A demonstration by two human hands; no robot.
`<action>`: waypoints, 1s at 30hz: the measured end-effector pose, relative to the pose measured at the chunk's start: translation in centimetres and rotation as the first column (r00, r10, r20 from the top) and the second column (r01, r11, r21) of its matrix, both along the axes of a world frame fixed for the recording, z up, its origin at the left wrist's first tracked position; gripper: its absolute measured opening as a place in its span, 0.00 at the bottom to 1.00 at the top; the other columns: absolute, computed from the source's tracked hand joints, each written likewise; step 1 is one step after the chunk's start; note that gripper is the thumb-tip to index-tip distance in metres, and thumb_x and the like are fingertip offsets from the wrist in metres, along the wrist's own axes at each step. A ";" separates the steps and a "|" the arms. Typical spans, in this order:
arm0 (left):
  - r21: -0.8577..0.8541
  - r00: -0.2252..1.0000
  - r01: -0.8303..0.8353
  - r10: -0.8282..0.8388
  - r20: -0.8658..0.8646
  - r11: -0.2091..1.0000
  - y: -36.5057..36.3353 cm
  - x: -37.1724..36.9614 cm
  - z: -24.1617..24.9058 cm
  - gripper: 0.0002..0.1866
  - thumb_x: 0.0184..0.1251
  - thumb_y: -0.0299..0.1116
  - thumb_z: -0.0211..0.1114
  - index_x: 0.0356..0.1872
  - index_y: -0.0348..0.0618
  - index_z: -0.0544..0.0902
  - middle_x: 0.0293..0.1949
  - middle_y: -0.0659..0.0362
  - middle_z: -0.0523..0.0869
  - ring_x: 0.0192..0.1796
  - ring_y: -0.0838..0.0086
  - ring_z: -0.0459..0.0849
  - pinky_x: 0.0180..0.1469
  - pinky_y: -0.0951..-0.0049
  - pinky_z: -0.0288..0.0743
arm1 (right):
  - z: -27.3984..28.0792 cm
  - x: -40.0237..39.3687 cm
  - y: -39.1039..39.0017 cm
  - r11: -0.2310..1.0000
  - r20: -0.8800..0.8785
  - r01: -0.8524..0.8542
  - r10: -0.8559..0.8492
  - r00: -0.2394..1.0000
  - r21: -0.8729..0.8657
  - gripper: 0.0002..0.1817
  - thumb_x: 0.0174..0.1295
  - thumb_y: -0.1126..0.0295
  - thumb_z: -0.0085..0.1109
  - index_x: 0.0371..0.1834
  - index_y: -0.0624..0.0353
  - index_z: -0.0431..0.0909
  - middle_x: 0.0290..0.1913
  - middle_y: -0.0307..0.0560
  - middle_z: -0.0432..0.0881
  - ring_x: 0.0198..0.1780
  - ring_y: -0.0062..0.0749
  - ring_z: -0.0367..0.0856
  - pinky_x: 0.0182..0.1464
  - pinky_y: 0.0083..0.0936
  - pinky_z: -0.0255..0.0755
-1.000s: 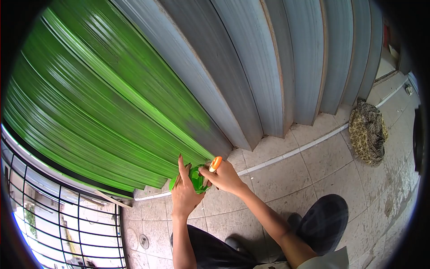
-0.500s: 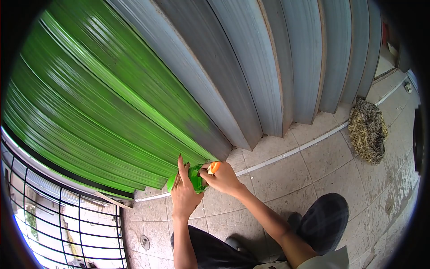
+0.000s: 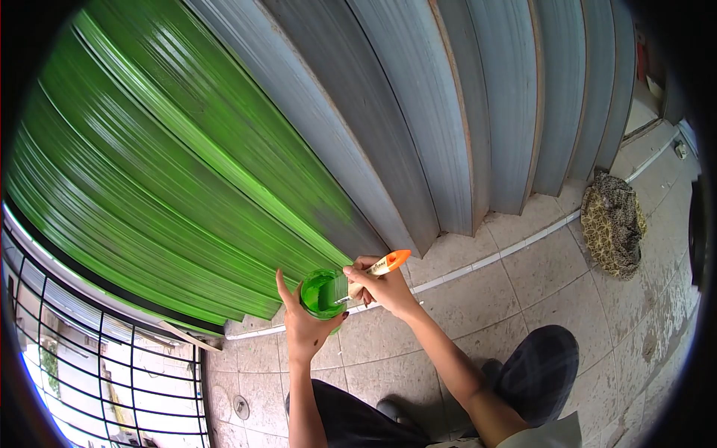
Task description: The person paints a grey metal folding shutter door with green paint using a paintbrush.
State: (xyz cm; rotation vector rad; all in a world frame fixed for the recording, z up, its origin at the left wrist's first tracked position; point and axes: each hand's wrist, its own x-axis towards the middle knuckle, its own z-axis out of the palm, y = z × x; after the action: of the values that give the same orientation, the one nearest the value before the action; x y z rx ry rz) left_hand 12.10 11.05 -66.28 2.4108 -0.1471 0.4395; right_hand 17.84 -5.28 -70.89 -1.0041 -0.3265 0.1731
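Observation:
My left hand (image 3: 305, 331) is wrapped around a small round container (image 3: 314, 273) with green paint inside. Its thumb and fingers grip the sides, and dark spots mark the skin. In my right hand (image 3: 387, 293) is a paintbrush (image 3: 379, 266) with a pale handle and an orange end. The brush head is over the container's mouth, its bristles at the paint. Just beyond both hands stands a folded metal shutter: its left panels (image 3: 172, 187) are green and glossy, its right panels (image 3: 418, 112) bare grey. A patchy green edge shows on the panel nearest the container.
A patterned cloth bundle (image 3: 612, 224) lies on the tiled floor (image 3: 463, 299) at the right. A white track strip (image 3: 478, 263) runs along the shutter's foot. Black metal bars (image 3: 101, 358) stand at lower left. My legs (image 3: 538, 373) are below my arms.
The container's opening has tilted toward me, showing the paint. My right hand has turned the brush, so its orange end now points up and right, away from the container.

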 end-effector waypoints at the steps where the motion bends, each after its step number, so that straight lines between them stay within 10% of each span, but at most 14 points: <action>1: -0.047 1.000 -0.004 0.004 0.000 0.999 0.1 0.1 -0.1 0.68 0.34 0.26 0.80 0.71 0.39 0.34 0.51 0.45 0.79 0.50 0.58 0.82 0.53 0.66 0.75 | 0.1 0.1 -0.3 1.000 0.016 -0.015 0.015 1.000 0.004 0.14 0.66 0.61 0.56 0.28 0.60 0.77 0.21 0.40 0.78 0.17 0.14 0.72 0.18 0.13 0.64; 7: -0.282 0.999 -0.039 0.039 -0.006 0.958 0.9 0.5 -1.1 0.68 0.35 0.26 0.81 0.70 0.37 0.34 0.49 0.46 0.79 0.50 0.62 0.81 0.54 0.66 0.75 | 0.6 1.7 -1.3 0.983 0.068 -0.045 0.033 0.997 0.177 0.13 0.65 0.62 0.54 0.34 0.62 0.79 0.22 0.44 0.79 0.18 0.23 0.77 0.19 0.17 0.70; 15: -0.414 0.997 -0.073 0.074 -0.012 0.907 1.2 0.6 -0.9 0.68 0.35 0.21 0.81 0.71 0.39 0.33 0.52 0.47 0.77 0.52 0.63 0.80 0.55 0.65 0.75 | -2.3 8.2 1.5 0.845 0.172 0.363 -0.455 0.874 0.392 0.13 0.66 0.64 0.54 0.33 0.64 0.76 0.23 0.44 0.78 0.20 0.22 0.75 0.23 0.17 0.69; 24: -0.389 0.998 -0.066 0.069 -0.007 0.919 1.4 0.4 -0.7 0.68 0.35 0.22 0.81 0.71 0.41 0.34 0.52 0.44 0.76 0.52 0.60 0.79 0.55 0.63 0.75 | -15.9 9.0 5.6 0.770 -0.134 0.634 -0.623 0.771 0.068 0.09 0.65 0.68 0.54 0.29 0.60 0.77 0.22 0.36 0.75 0.20 0.16 0.72 0.18 0.14 0.66; 30: -0.416 0.998 -0.059 0.062 -0.007 0.907 1.6 0.7 -1.0 0.68 0.35 0.23 0.81 0.71 0.40 0.34 0.51 0.44 0.76 0.52 0.61 0.80 0.54 0.64 0.76 | 0.8 10.9 5.9 0.739 -0.102 0.530 -0.541 0.835 0.416 0.10 0.64 0.62 0.58 0.32 0.58 0.77 0.26 0.36 0.77 0.20 0.15 0.73 0.18 0.14 0.66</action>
State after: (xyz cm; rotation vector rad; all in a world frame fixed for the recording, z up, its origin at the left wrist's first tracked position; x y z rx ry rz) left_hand 12.82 12.64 -67.33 1.9958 0.0199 0.4559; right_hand 28.69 0.60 -70.07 -0.6210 -0.0754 -0.4312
